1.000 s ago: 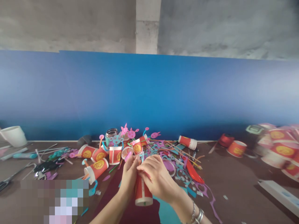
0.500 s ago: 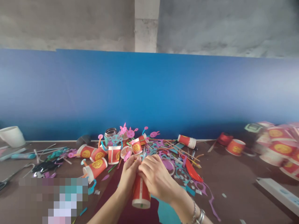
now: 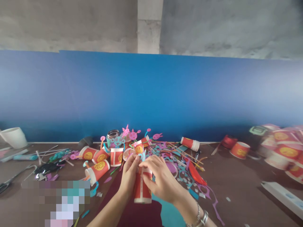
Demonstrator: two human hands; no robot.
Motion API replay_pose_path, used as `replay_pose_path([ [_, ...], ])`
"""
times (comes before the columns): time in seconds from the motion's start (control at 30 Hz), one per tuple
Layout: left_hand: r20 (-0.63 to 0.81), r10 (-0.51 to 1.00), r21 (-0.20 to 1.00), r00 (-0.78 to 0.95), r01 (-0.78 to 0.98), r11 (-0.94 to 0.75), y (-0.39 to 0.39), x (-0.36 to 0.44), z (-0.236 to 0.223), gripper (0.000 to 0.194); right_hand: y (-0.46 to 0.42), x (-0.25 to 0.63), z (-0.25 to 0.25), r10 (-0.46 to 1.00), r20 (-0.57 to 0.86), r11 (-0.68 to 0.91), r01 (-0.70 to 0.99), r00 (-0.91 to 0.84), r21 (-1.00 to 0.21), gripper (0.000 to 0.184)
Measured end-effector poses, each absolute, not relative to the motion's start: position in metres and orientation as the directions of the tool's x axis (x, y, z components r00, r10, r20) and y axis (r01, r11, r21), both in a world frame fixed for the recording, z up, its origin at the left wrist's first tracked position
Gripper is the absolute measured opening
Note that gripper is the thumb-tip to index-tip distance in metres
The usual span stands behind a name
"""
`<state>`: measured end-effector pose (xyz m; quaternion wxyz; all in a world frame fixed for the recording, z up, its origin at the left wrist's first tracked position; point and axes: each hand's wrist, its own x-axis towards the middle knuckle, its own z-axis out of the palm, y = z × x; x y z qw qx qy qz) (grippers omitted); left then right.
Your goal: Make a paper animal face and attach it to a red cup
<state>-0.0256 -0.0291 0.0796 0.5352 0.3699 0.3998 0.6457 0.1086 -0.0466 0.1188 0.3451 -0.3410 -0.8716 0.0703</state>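
Observation:
A red and white paper cup (image 3: 143, 190) points its wide white rim toward me, held between both hands above the table. My left hand (image 3: 129, 173) is closed around its far left side, thumb along the top. From the right, my right hand (image 3: 162, 179) lies bent over the cup, index finger and thumb touching its upper side. A light blue paper cut-out (image 3: 142, 156) shows at the cup's far end, just beyond my fingertips. My fingers hide much of that end.
Decorated paper cups (image 3: 97, 171) with pink and blue paper animals crowd the middle back. Paper scraps and sticks spread right of them beside a red tool (image 3: 197, 175). Scissors (image 3: 11, 183) lie left; a white power strip (image 3: 282, 197) and piled cups (image 3: 287, 151) stand right.
My right hand has loosened from its tight pinch; its fingers now stretch across the cup with thumb and index further apart. The cup has tilted slightly, and its rim sits a little higher.

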Motion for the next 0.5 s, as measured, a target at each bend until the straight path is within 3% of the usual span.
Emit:
replay_pose_path([
  [0.13,0.037,0.978,0.892,-0.205,-0.434,-0.124,-0.027,-0.028,0.079,0.031,-0.042,0.114,0.117,0.706,0.566,0.697,0.561,-0.425,-0.448,0.021],
  [0.37,-0.065,0.960,0.872,-0.271,-0.483,-0.077,-0.023,-0.027,0.068,0.040,-0.038,0.121,0.119,0.779,0.455,0.627,0.557,-0.431,-0.545,0.007],
  [0.5,0.124,0.963,0.901,-0.237,-0.381,-0.210,-0.026,-0.025,0.071,0.035,-0.033,0.125,0.117,0.804,0.464,0.592,0.584,-0.373,-0.555,0.009],
])
